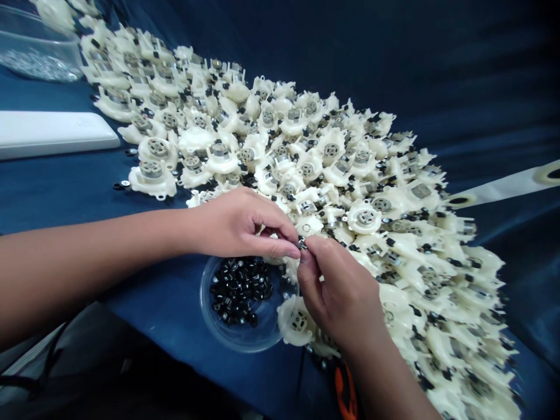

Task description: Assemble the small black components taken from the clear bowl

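Note:
A small black-and-metal part (301, 245) is pinched at the fingertips of my left hand (240, 224) and my right hand (339, 289), which meet above the dish. Most of the part is hidden by my fingers. Below them stands a round transparent dish (205, 297) holding several small black parts (240, 290). A large spread of cream plastic housings with small metal motors (363, 217) lies around and beyond my hands. One such housing (297, 322) sits just below my right hand, beside the dish.
A transparent tub of small silver parts (39, 55) stands at the far left, near a white flat bar (52, 134). An orange tool handle (345, 392) shows below my right wrist. Dark blue cloth (490, 87) covers the surface, with a white strip (503, 188) at right.

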Demonstrator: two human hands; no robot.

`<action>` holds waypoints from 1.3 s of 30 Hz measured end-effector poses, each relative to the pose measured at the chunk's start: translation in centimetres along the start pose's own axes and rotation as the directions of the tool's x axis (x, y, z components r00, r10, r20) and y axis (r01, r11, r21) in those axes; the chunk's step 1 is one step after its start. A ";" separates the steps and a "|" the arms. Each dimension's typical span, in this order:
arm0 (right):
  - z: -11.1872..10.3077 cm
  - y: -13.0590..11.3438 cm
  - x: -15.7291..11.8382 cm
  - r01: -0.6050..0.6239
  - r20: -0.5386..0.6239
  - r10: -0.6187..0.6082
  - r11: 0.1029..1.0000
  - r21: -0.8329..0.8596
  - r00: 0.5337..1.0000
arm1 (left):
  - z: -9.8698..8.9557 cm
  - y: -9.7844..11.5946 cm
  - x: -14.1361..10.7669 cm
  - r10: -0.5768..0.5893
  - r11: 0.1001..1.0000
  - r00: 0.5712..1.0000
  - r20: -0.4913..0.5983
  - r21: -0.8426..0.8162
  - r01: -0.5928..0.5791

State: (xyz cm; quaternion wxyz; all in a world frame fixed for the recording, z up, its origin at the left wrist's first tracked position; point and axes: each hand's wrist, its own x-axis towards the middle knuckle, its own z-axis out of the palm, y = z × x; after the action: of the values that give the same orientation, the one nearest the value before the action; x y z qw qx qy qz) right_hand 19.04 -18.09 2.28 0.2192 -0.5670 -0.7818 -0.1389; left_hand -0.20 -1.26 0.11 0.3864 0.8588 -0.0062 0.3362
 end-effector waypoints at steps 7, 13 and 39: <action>-0.2 -0.1 -0.2 -0.006 -0.001 0.006 1.000 0.013 1.000 | 0.0 0.1 0.0 -0.001 1.000 1.000 0.012 0.011 0.001; -0.1 -0.1 -0.2 -0.007 0.011 0.007 1.000 0.025 1.000 | -0.1 0.1 0.0 0.035 0.999 0.999 0.016 0.011 -0.036; 0.1 -0.8 -0.4 -0.013 -0.062 0.017 0.998 0.067 0.998 | -0.1 0.1 0.0 0.104 0.989 0.995 0.011 0.106 -0.105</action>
State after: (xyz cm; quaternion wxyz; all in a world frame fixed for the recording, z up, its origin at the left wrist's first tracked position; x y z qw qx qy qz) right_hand 18.37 -18.61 2.05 0.2633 -0.5608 -0.7743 -0.1289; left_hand -0.28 -1.25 0.21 0.3222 0.8776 -0.0344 0.3533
